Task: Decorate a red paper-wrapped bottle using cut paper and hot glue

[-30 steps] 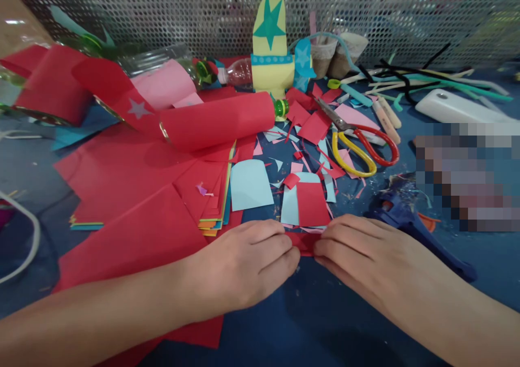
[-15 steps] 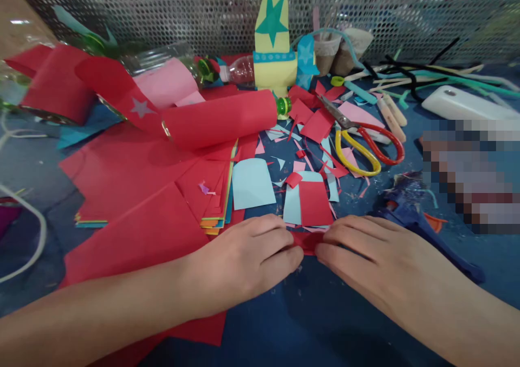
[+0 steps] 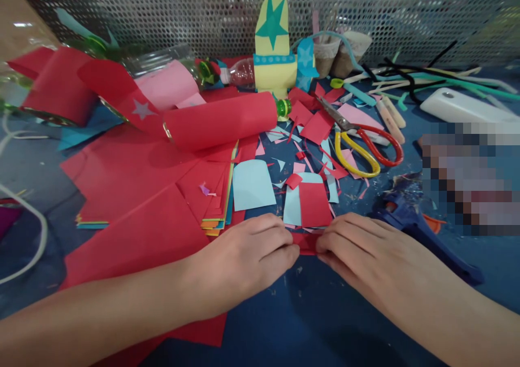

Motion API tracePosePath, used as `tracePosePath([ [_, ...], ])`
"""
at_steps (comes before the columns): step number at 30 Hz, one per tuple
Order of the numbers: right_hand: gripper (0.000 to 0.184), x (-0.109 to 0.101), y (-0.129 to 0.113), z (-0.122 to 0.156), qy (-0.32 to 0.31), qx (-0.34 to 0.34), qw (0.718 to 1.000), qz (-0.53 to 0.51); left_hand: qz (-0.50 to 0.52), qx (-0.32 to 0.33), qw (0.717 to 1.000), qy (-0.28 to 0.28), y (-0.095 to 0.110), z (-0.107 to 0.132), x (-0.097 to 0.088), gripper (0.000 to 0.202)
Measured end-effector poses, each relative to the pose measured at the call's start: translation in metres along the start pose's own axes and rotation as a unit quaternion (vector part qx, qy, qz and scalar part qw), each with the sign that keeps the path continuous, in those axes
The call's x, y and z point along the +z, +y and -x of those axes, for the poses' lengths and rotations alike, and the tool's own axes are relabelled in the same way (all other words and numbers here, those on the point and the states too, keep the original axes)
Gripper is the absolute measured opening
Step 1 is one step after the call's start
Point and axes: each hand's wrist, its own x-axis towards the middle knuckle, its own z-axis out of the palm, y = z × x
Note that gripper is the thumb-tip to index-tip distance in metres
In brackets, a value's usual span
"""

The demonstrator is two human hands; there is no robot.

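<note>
A narrow folded strip of red paper [image 3: 306,243] lies low over the blue table, with its two ends hidden under my fingers. My left hand [image 3: 255,253] is closed on its left end, and my right hand [image 3: 365,248] pinches the right end. Just beyond the strip is a light blue paper piece [image 3: 291,207] with a red paper piece [image 3: 316,204] lying over its right part. Another light blue piece [image 3: 254,185], rounded at the top, lies to the left. Under my left forearm spread large red sheets [image 3: 134,237].
Scissors [image 3: 345,124] with red and yellow handles lie among paper scraps. A blue glue gun [image 3: 426,237] is beside my right hand. Behind stand a red-wrapped bottle [image 3: 227,118] and a yellow paper rocket [image 3: 274,69]. Pipe cleaners [image 3: 430,74] and a white device [image 3: 467,107] are at right.
My right hand's fingers have drawn closer together on the strip, and the left fingers have shifted slightly. The strip stays in nearly the same place.
</note>
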Motion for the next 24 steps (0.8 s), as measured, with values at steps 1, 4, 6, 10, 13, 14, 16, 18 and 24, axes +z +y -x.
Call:
tracePosePath([
  [1, 0.029, -0.0005, 0.0001, -0.0003, 0.004, -0.002, 1.000, 0.001, -0.010, 0.004, 1.000, 0.002, 0.0007, 0.0004, 0.0000, 0.021],
  [4, 0.032, -0.0031, 0.0012, -0.0015, 0.021, -0.017, 1.000, 0.003, -0.041, 0.016, 0.999, 0.005, 0.0031, 0.0021, -0.0006, 0.025],
  [6, 0.033, -0.0051, 0.0019, -0.0019, 0.025, -0.028, 0.999, 0.005, -0.058, 0.020, 0.998, 0.001, 0.0041, 0.0027, -0.0017, 0.025],
  [10, 0.033, -0.0069, 0.0027, -0.0024, 0.026, -0.037, 0.999, 0.001, -0.051, 0.018, 0.999, -0.003, 0.0036, 0.0008, -0.0045, 0.026],
  [13, 0.034, -0.0070, 0.0031, -0.0034, 0.032, -0.036, 0.999, -0.003, -0.022, 0.019, 0.999, -0.013, 0.0023, -0.0015, -0.0055, 0.027],
  [14, 0.034, -0.0071, 0.0034, -0.0039, 0.033, -0.037, 0.999, -0.002, -0.016, 0.019, 1.000, -0.017, 0.0019, -0.0019, -0.0054, 0.027],
  [16, 0.033, -0.0074, 0.0039, -0.0044, 0.034, -0.043, 0.999, -0.003, -0.008, 0.012, 1.000, -0.020, 0.0014, -0.0018, -0.0045, 0.025],
  [18, 0.031, -0.0077, 0.0044, -0.0041, 0.031, -0.047, 0.998, -0.007, -0.007, 0.008, 1.000, -0.012, 0.0010, -0.0009, -0.0032, 0.022],
  [24, 0.034, -0.0061, 0.0047, -0.0020, 0.032, -0.045, 0.998, -0.013, -0.023, 0.013, 1.000, 0.017, 0.0015, 0.0009, -0.0032, 0.022],
])
